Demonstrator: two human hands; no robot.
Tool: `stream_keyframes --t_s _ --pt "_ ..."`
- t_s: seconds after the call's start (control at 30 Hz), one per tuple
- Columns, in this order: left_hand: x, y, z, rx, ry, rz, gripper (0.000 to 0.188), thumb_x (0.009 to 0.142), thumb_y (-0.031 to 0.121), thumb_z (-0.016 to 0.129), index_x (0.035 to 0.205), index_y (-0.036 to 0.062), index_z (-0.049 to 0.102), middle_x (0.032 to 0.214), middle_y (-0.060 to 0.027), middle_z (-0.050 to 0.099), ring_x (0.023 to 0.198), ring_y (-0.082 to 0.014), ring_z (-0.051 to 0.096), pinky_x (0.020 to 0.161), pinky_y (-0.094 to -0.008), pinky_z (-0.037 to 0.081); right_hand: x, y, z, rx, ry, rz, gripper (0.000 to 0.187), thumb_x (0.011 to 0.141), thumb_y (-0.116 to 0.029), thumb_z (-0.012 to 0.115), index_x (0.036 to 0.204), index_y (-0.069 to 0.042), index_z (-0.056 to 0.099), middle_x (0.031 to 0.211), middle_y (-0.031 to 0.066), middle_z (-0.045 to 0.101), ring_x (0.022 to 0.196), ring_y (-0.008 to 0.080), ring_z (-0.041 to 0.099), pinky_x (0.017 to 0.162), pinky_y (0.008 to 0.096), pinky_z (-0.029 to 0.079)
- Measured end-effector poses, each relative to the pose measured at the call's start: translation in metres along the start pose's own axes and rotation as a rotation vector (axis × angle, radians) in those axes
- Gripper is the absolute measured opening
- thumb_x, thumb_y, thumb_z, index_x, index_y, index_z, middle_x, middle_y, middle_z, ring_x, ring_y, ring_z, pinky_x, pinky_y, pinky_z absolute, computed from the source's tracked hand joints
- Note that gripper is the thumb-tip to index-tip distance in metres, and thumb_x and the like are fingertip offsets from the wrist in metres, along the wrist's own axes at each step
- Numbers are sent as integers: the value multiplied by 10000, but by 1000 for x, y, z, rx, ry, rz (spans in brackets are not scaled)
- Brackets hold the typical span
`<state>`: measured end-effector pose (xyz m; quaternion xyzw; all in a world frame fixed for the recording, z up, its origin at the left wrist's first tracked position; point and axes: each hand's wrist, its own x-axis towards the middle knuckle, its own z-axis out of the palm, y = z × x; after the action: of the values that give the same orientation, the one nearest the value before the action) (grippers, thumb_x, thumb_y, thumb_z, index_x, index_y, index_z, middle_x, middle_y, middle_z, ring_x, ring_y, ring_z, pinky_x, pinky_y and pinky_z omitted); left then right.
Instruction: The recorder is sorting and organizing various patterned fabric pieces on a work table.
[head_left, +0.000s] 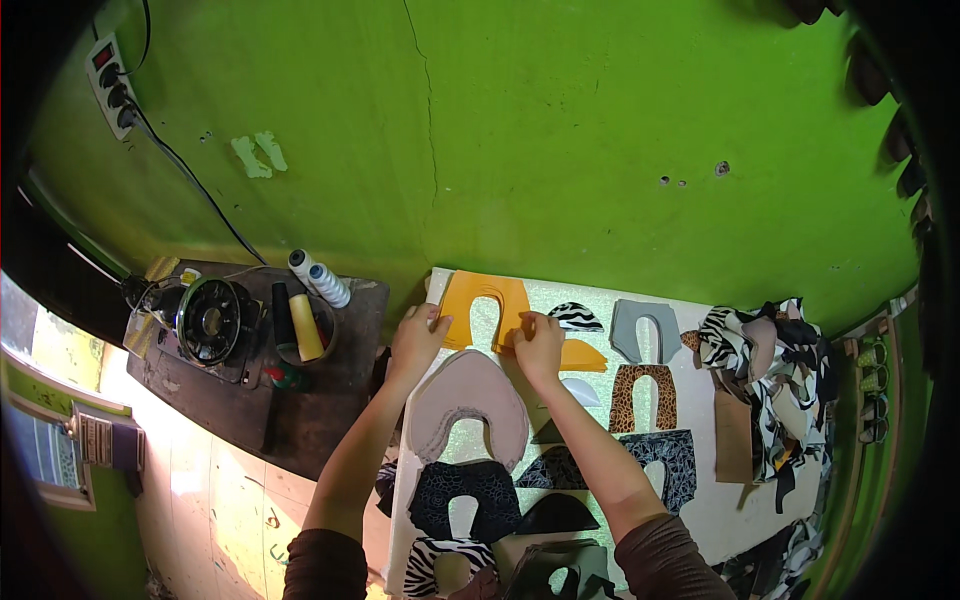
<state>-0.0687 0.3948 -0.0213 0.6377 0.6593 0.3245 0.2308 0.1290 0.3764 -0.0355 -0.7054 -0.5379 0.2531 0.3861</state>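
Note:
A stack of yellow-orange U-shaped cut pieces (462, 297) lies at the far left corner of the white table. My left hand (415, 345) has its fingers bent against the stack's left edge. On the opposite edge, my right hand (539, 346) pinches the stack's lower right leg. Just right of that hand sit yellow half-round pieces (585, 355) and a zebra-striped half-round piece (577, 317). Nearer to me, below the stack, is a pile of beige-pink U-shaped pieces (450, 385). Part of the yellow stack is hidden under my fingers.
Grey (628, 330), leopard-print (625, 400) and black patterned U-shaped pieces (470, 485) cover the white table (697, 400). Fabric scraps (780, 375) heap at the right beside a cardboard box (733, 430). A dark sewing table (350, 385) with thread cones (308, 335) stands left. The green wall (560, 150) rises behind.

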Motion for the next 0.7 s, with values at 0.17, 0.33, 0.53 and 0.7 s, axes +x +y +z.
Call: stream_keyframes --t_s 0.17,0.33,0.53,0.7 --pt "12 22 -8 292 -58 286 339 861 206 513 1150 28 522 1252 -130 478 1150 -306 447 948 -384 373 12 -9 -1 -196 64 -236 361 766 -65 543 1123 -18 526 1253 175 428 1161 336 390 962 416 335" --pt "28 9 24 420 -150 546 432 892 244 460 1273 41 436 1353 -105 401 1274 -232 339 1044 -368 271 26 -12 22 -532 -98 -565 500 848 -192 461 1308 -17 376 1387 138 335 1315 298 253 1059 468 213" --pt "28 -6 47 559 -65 515 481 890 309 435 1303 62 417 1394 -61 362 1297 -184 312 1068 -391 232 33 2 30 -686 -238 -457 555 909 -363 326 1379 -70 285 1454 54 246 1353 229 180 1090 497 77" --pt "30 -3 47 630 -67 506 472 896 298 424 1308 68 415 1403 -56 353 1291 -179 324 1055 -395 245 34 0 31 -690 -267 -417 561 915 -384 301 1390 -88 267 1462 29 229 1358 204 163 1095 495 23"
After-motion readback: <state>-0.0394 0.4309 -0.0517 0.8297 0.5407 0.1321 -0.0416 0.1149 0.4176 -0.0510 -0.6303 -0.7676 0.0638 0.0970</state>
